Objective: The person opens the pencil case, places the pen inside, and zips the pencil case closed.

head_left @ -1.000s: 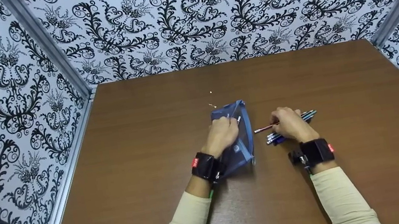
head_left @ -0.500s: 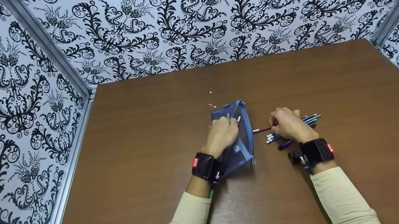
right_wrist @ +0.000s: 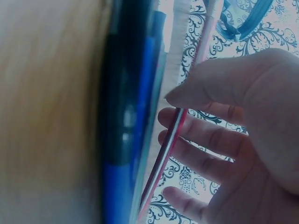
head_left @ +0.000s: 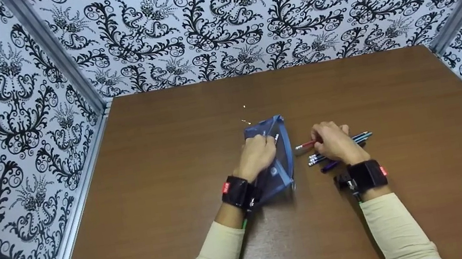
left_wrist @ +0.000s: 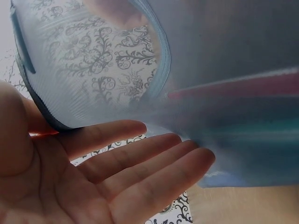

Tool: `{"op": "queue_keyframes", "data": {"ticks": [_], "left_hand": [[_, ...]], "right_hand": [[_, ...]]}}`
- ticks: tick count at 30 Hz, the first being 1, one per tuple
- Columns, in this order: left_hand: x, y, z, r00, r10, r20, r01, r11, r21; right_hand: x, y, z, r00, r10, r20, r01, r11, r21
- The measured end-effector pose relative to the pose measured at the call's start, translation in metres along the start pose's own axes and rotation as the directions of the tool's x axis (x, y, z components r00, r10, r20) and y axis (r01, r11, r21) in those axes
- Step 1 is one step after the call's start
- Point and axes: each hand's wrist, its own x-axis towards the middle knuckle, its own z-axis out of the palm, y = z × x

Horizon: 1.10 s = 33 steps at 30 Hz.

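My left hand (head_left: pixel 257 157) pinches the side of a translucent blue mesh zip pouch (head_left: pixel 274 183) standing open to the right. Through its mesh in the left wrist view show a red pencil (left_wrist: pixel 238 90) and a teal one (left_wrist: pixel 247 127). My right hand (head_left: pixel 335 142) pinches another red pencil (head_left: pixel 305 145) between thumb and fingers, its white eraser end facing the pouch opening. Below and beyond that hand lie several blue and teal pencils (head_left: pixel 361 137) and a purple marker (head_left: pixel 330 166). In the right wrist view a dark blue pen (right_wrist: pixel 122 126) looms close and blurred.
Both hands work over a brown wooden table (head_left: pixel 161 160). Small light-coloured bits (head_left: pixel 246 122) lie just behind the pouch. Patterned walls (head_left: pixel 240 15) close off the back and sides. Each wrist wears a black strap (head_left: pixel 366 175) with a camera.
The red pencil has tilted and lifted slightly in my right hand. Beneath that hand the purple marker has rolled nearer to me and the pencils have shifted. My left hand and the pouch stay put.
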Motion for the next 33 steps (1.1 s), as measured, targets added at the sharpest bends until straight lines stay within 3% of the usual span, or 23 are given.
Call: {"op": "queue_keyframes", "data": {"ticks": [16,33], "left_hand": [[-0.001,0.001,-0.001,1.0,0.019,0.0,-0.019,1.0,0.011],[0.0,-0.001,0.0,1.0,0.006,-0.006,-0.006,1.0,-0.001]], "right_hand": [[-0.003,-0.01,-0.018,0.982,-0.066,-0.174,0.078,0.995,0.064],[-0.006,-0.018,-0.026,0.964,-0.086,-0.25,0.132,0.976,0.176]]}}
